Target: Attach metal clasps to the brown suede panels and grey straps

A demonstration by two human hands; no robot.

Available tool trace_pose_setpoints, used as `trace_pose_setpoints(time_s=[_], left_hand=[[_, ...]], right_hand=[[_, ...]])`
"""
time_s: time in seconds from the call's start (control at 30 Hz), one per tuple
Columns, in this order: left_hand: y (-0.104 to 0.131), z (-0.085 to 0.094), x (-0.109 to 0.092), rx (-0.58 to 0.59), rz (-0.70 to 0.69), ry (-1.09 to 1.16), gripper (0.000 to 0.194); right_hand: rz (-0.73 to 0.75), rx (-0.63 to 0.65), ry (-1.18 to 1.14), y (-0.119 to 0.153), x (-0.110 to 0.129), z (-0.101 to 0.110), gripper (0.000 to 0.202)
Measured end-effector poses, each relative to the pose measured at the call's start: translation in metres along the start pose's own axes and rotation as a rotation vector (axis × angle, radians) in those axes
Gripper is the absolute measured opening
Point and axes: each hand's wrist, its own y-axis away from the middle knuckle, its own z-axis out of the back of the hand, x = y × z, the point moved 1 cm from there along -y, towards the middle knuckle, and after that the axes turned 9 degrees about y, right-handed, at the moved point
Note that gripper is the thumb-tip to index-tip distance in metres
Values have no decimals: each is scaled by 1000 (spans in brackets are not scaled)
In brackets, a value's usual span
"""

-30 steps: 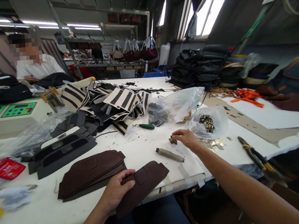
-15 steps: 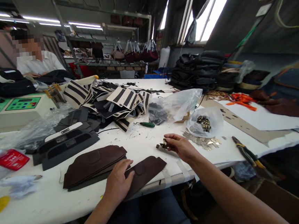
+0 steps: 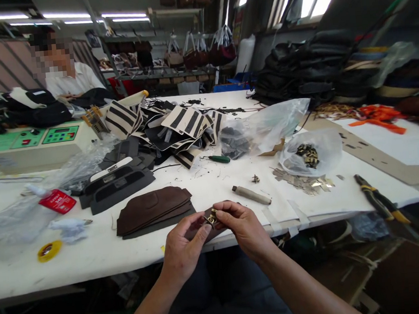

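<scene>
Clasp [image 3: 211,219] looked small and brass-toned, its outline partly finger-hidden, perhaps two parts. Left hand [image 3: 182,247] and right hand [image 3: 245,226] pinched it closely above the brown piece [image 3: 216,232]. Half a second earlier, the right alone held metal bits; the left lay on the piece.

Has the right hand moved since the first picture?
Yes. Against the grey-brown rod, the right hand has moved left and nearer to the camera, and is now beside the left hand.
</scene>
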Motion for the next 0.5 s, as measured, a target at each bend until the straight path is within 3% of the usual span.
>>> trace_pose_setpoints(time_s=[0.13, 0.23, 0.37, 0.5], left_hand=[[7, 2, 1, 16, 65, 161, 33], [14, 3, -2, -9, 98, 226, 34], [29, 3, -12, 58, 300, 509, 44], [45, 1, -21, 82, 331, 681, 43]], right_hand=[[48, 34, 42, 15, 4, -5, 35], [166, -8, 145, 25, 8, -6, 30], [596, -125, 477, 41, 14, -8, 21], [955, -28, 699, 60, 16, -11, 35]])
